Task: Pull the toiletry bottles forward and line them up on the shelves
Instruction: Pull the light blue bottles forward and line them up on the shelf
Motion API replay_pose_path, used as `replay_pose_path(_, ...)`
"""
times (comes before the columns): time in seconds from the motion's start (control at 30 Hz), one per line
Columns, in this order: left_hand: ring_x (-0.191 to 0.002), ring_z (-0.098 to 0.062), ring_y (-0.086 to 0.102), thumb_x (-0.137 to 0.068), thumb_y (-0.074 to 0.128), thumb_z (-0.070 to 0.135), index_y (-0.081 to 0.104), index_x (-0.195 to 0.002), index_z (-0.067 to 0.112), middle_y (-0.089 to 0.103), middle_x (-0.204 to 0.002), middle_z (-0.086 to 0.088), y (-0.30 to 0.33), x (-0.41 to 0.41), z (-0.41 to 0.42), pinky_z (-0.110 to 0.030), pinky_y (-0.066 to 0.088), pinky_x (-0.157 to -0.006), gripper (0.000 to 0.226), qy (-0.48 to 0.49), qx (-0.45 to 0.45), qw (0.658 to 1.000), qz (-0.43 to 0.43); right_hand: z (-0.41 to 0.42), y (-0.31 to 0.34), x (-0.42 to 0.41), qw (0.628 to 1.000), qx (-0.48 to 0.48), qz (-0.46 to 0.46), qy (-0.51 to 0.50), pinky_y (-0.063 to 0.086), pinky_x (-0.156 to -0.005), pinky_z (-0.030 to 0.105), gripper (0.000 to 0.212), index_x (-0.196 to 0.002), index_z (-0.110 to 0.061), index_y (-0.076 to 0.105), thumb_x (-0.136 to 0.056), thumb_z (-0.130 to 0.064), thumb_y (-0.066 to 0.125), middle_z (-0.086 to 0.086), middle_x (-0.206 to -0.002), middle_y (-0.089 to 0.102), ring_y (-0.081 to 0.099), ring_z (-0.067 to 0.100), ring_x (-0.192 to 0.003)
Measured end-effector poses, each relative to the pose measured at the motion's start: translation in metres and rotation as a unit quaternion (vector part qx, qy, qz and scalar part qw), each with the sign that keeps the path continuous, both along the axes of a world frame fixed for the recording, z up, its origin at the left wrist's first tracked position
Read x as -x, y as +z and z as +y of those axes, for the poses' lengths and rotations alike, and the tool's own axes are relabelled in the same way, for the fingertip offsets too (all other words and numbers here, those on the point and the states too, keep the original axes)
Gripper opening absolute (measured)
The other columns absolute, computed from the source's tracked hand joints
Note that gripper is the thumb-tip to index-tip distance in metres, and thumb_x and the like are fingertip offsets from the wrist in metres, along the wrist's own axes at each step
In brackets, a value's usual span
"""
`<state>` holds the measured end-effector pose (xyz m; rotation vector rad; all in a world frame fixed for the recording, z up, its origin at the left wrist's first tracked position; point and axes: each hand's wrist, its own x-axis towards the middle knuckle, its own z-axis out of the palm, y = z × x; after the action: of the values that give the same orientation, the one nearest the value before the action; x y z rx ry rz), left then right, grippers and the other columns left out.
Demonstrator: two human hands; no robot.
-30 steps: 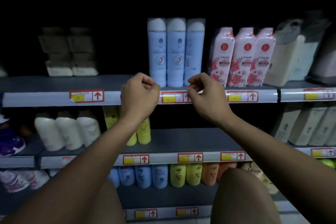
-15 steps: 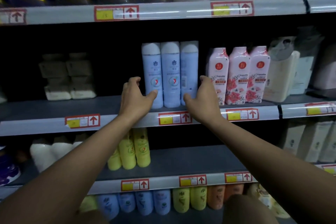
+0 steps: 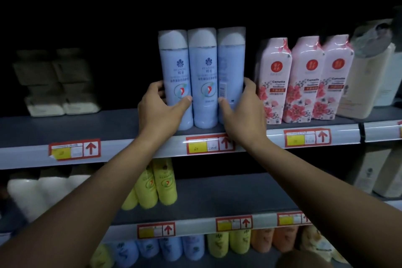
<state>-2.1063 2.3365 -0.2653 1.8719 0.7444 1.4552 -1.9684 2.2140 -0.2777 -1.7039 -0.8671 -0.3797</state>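
Blue bottles (image 3: 202,78) stand gripped between both hands (image 3: 161,109) on shelf (image 3: 65,124).

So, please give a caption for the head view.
Both hands grip three blue bottles on the shelf.

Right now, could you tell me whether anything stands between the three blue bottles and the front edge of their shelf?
Nothing visible does. The blue bottles stand just behind the shelf edge, with the left hand and right hand gripping the outer ones.
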Motion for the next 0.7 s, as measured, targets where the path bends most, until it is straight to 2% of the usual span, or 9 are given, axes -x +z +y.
replay_pose_path(0.1, -0.094, -0.003, 0.072, -0.071, 0.090, 0.027, 0.067, -0.120, 0.021, 0.074, -0.108, 0.009, 0.003, 0.003, -0.004, -0.035, 0.061, -0.089, 0.054, 0.005, 0.014, 1.000, -0.027, -0.003, -0.002, 0.002, 1.000, -0.028, -0.004, 0.002, 0.055, -0.093, 0.043, 0.062, -0.142, -0.021, 0.042, -0.089, -0.035, 0.073, 0.001, -0.127, 0.065, 0.064, 0.022, -0.111)
replay_pose_path(0.2, -0.089, 0.008, 0.070, -0.071, 0.092, 0.025, 0.065, -0.117, 0.022, 0.071, -0.102, 0.017, 0.000, 0.010, -0.015, -0.022, 0.061, -0.083, 0.053, 0.004, 0.004, 0.998, -0.063, -0.011, -0.006, 0.010, 0.998, -0.055, -0.021, 0.011, 0.055, -0.096, 0.039, 0.068, -0.145, -0.018, 0.040, -0.089, -0.034, 0.076, 0.002, -0.131, 0.062, 0.062, 0.020, -0.116)
replay_pose_path(0.33, -0.096, 0.009, 0.068, -0.075, 0.092, 0.026, 0.063, -0.129, 0.017, 0.069, -0.110, 0.016, -0.004, 0.028, -0.032, -0.012, 0.055, -0.081, 0.062, 0.002, -0.029, 0.995, -0.099, -0.028, -0.010, 0.024, 0.993, -0.094, -0.065, 0.026, 0.055, -0.100, 0.038, 0.071, -0.147, -0.015, 0.038, -0.090, -0.029, 0.077, 0.001, -0.137, 0.058, 0.058, 0.015, -0.123)
replay_pose_path(0.5, -0.106, 0.013, 0.063, -0.075, 0.092, 0.023, 0.060, -0.129, 0.026, 0.063, -0.116, 0.026, 0.003, 0.057, -0.055, -0.015, 0.055, -0.090, 0.063, -0.012, -0.069, 0.990, -0.126, -0.054, 0.000, 0.040, 0.984, -0.132, -0.077, 0.090, 0.055, -0.099, 0.026, 0.070, -0.146, -0.014, 0.039, -0.089, -0.025, 0.078, 0.000, -0.135, 0.059, 0.060, 0.012, -0.123)
replay_pose_path(0.6, -0.111, 0.003, 0.066, -0.073, 0.093, 0.027, 0.062, -0.130, 0.021, 0.068, -0.122, 0.015, 0.008, 0.074, -0.069, -0.025, 0.058, -0.093, 0.066, -0.016, -0.081, 0.987, -0.137, -0.072, 0.004, 0.051, 0.980, -0.131, -0.068, 0.135, 0.053, -0.092, 0.014, 0.066, -0.143, -0.013, 0.041, -0.088, -0.022, 0.078, -0.005, -0.129, 0.061, 0.062, 0.003, -0.116)
replay_pose_path(0.7, -0.108, -0.001, 0.069, -0.071, 0.095, 0.031, 0.064, -0.129, 0.019, 0.071, -0.121, 0.010, 0.009, 0.086, -0.086, -0.033, 0.062, -0.088, 0.067, -0.037, -0.078, 0.988, -0.126, -0.086, -0.002, 0.059, 0.968, -0.129, -0.013, 0.215, 0.056, -0.093, 0.024, 0.059, -0.138, -0.015, 0.045, -0.088, -0.017, 0.077, -0.008, -0.125, 0.063, 0.064, 0.005, -0.117)
